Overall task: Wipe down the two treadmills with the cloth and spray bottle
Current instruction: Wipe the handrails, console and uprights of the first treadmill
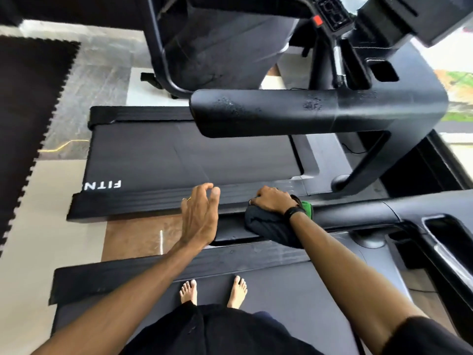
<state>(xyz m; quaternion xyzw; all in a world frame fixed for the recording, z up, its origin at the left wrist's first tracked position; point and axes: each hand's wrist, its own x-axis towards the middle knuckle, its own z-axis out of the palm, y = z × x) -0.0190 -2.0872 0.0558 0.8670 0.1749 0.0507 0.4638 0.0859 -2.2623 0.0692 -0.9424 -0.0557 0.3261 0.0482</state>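
The right hand is curling its fingers over a dark cloth, pressing it onto the near treadmill's handrail. Just left of it, the left hand is hovering with fingers spread, holding nothing. Beyond both hands, the far treadmill is lying.

Left hand open, right hand clenched.

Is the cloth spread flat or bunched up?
Bunched up: the right hand grips the dark cloth as a wad on the near treadmill's handrail.
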